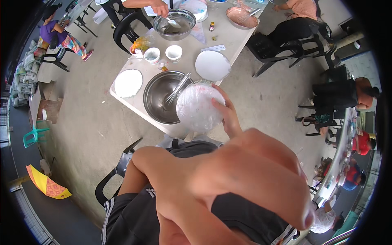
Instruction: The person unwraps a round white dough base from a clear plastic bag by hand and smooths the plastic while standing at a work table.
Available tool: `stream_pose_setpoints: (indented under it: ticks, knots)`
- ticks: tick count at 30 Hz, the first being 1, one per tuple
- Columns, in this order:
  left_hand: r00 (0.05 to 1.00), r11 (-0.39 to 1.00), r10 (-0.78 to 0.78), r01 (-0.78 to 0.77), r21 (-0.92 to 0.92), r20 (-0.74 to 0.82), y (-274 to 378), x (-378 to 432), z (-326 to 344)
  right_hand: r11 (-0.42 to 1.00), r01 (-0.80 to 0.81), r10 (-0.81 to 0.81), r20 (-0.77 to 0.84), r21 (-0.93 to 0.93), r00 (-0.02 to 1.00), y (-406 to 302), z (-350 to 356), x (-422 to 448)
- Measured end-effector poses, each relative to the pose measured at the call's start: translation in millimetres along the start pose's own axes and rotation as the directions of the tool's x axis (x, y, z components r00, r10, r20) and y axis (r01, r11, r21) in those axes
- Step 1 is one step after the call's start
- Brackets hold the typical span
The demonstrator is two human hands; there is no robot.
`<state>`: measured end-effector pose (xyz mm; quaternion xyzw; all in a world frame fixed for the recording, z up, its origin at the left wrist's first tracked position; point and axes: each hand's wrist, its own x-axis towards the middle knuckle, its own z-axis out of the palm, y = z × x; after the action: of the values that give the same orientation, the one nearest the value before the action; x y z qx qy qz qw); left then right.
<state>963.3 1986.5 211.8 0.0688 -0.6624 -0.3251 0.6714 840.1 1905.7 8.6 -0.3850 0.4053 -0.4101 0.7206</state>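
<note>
My right hand (228,111) holds a white round slab wrapped in clear plastic (199,108) by its right edge, thumb on its face. The slab is tilted and covers the right part of a steel mixing bowl (156,107). A wire whisk (179,88) leans inside that bowl. Very close to the camera is my left hand (220,183), blurred, its fingers spread apart and nothing visible in them. It hides my right forearm and much of my lap. A white round board (212,65) lies just beyond the slab; another white round board (128,83) is left of the bowl.
On the table (124,105) stand two white tubs (174,53) (152,55), a ruler (213,48) and a small bottle (212,26). Across it, a person's hand (160,7) works a spatula in a steel bowl (174,35). Black chairs (266,55) stand at the right.
</note>
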Motion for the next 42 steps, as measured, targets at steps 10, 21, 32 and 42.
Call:
stream_pose_setpoints:
  ticks: [10, 21, 32, 42]
  knots:
    - [0.828, 0.941, -0.337, 0.318, 0.119, 0.448, 35, 47, -31, 0.995, 0.022, -0.008, -0.149, 0.098, 0.989, 1, 52, -7]
    - [0.570, 0.944, -0.124, -0.185, 0.275, 0.812, 117, 4, -95, 0.978, 0.197, -0.174, -0.263, 0.062, 0.949, 40, 173, 4]
    - [0.549, 0.865, -0.214, -0.277, 0.418, 0.808, 105, -43, -205, 0.992, 0.124, -0.113, -0.367, 0.008, 0.923, 47, 211, -12]
    - [0.598, 0.468, -0.764, 0.772, 0.430, -0.241, -18, -208, -304, 0.999, -0.040, 0.041, -0.101, 0.012, 0.994, 61, 175, -7]
